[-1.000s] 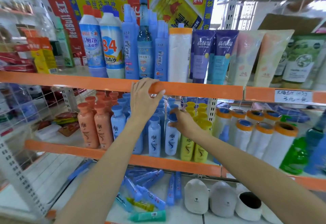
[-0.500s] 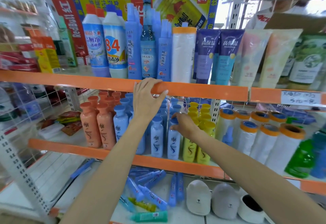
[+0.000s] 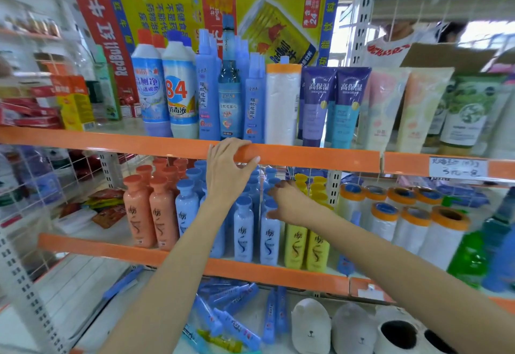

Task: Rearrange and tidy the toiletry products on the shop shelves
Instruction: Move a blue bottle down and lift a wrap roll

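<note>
Both hands are up at the shelves; the left hand (image 3: 228, 169) grips the orange front edge of the upper shelf (image 3: 306, 155), fingers curled over the top and thumb pressed beneath; the right hand (image 3: 287, 200) reaches into the middle shelf (image 3: 278, 274) and curls its fingers round the cap and neck of a blue bottle (image 3: 269, 235) in the front row, though how firmly it grips cannot be told.

That bottle stands upright, just beside the yellow bottles (image 3: 306, 245) on its right and another blue one on its left; the orange bottles (image 3: 150, 214) stand further left in the same row; behind the front row more caps of each colour run back in lines.

My reading is that the blue row is being straightened or pulled forward; the bottles look like smooth, stiff plastic, probably full and so moderately heavy, tall and narrow enough to tip their neighbours if nudged; the wide cap gives a good ledge for lifting, but the narrower shoulder below it would give steadier control, since a glossy body could slip; it should be lifted straight up before it is shifted, so the closely packed row beside it is not knocked over.

Below, blue tubes (image 3: 237, 323) lie loose and scattered on the bottom shelf.
</note>
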